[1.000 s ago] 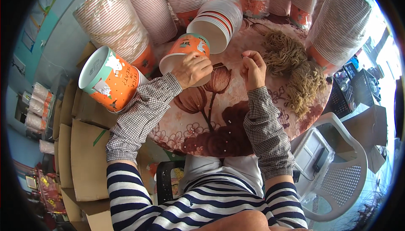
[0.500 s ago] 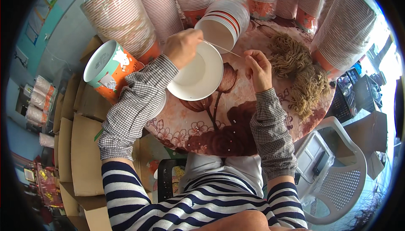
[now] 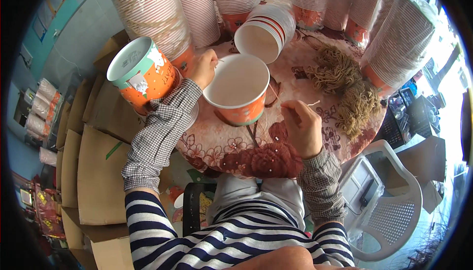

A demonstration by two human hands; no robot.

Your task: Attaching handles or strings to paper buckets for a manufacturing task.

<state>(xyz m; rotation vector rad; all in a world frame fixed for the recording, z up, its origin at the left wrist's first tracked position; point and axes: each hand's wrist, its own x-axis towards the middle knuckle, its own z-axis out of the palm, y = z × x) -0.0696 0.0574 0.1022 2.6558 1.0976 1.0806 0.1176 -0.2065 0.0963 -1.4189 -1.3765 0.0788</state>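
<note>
A paper bucket [image 3: 242, 111], orange with a green base band and white inside, stands tilted toward me on the table in front of me. My left hand [image 3: 204, 69] is at its left rim, fingers pinched, with a short bit of pale cord [image 3: 221, 60] showing at the fingertips. To the right of the bucket, apart from it, my right hand [image 3: 303, 128] has its fingers curled together. A pale cord end [image 3: 313, 104] sticks out beside them. Between the hands I cannot make out the cord's course.
Nested white-lined buckets [image 3: 258, 42] lie just behind. A bundle of tan cords [image 3: 352, 87] lies on the flowered tablecloth [image 3: 236, 149]. An upright orange-green bucket [image 3: 152, 80] stands left. Tall wrapped bucket stacks [image 3: 401, 38] line the far edge; cardboard boxes [image 3: 106, 176] and a white chair [image 3: 401, 211] flank the table.
The cord was stretched between both hands over the bucket; now only short bits show. My left hand moved left and down, my right hand nearer to me. The bucket tipped, showing its orange side.
</note>
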